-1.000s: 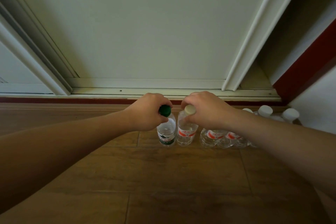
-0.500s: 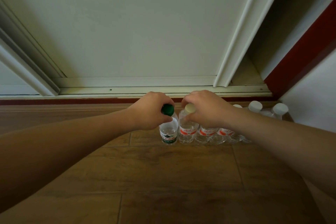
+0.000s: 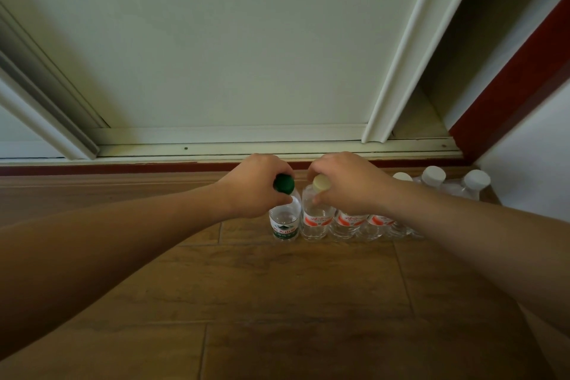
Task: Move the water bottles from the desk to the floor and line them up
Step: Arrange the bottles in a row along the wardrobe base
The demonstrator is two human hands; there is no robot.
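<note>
- Floor (image 3: 277, 302) of wood, door (image 3: 246, 55) close behind the bottle row (image 3: 350, 222).
- Left hand (image 3: 256, 185) clamped on green-capped bottle (image 3: 284, 222), right hand (image 3: 345, 185) clamped on cream-capped bottle (image 3: 317, 220).

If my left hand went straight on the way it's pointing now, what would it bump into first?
Probably the cream-capped bottle in the right hand, right beside the green-capped bottle that the left hand grips; depth is unclear.

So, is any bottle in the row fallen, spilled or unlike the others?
None fallen or spilled. Only the green-capped bottle, in the left hand at the row's left end, differs: other bottles show pale caps and, where visible, red labels.
</note>
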